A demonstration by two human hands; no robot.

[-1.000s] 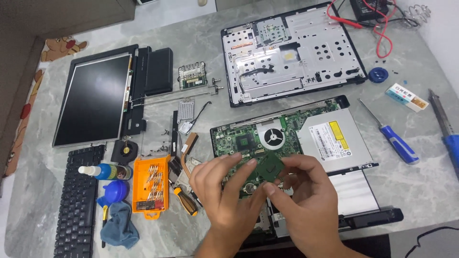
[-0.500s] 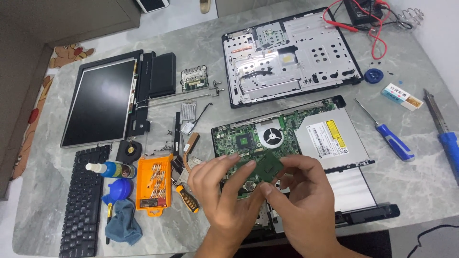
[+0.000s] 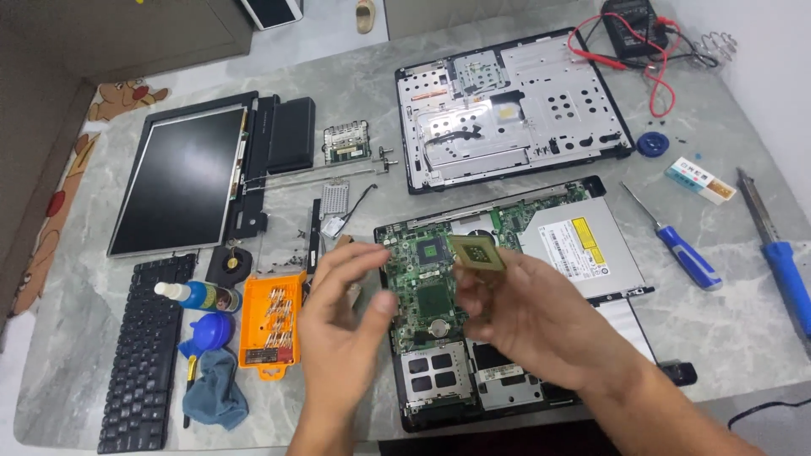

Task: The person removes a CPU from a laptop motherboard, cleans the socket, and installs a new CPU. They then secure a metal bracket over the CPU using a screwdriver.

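My right hand (image 3: 541, 317) holds a small square processor chip (image 3: 478, 252) by its edges, gold pin side up, lifted above the green motherboard (image 3: 427, 291) of an opened laptop base (image 3: 473, 388). The empty processor socket (image 3: 432, 247) shows just left of the chip. My left hand (image 3: 342, 325) hovers beside it with fingers spread and holds nothing. It covers part of the board's left edge.
A silver optical drive (image 3: 579, 241) sits in the base. A laptop top cover (image 3: 507, 110), screen panel (image 3: 182, 181), keyboard (image 3: 139, 350), orange screwdriver bit case (image 3: 272, 329), blue cloth (image 3: 215, 388), glue bottle (image 3: 190, 294), two blue screwdrivers (image 3: 684, 253) and a multimeter (image 3: 629, 25) lie around.
Both hands were working together over the board's fan area. Now the right hand has lifted the chip up and the left hand has let go and spread its fingers.
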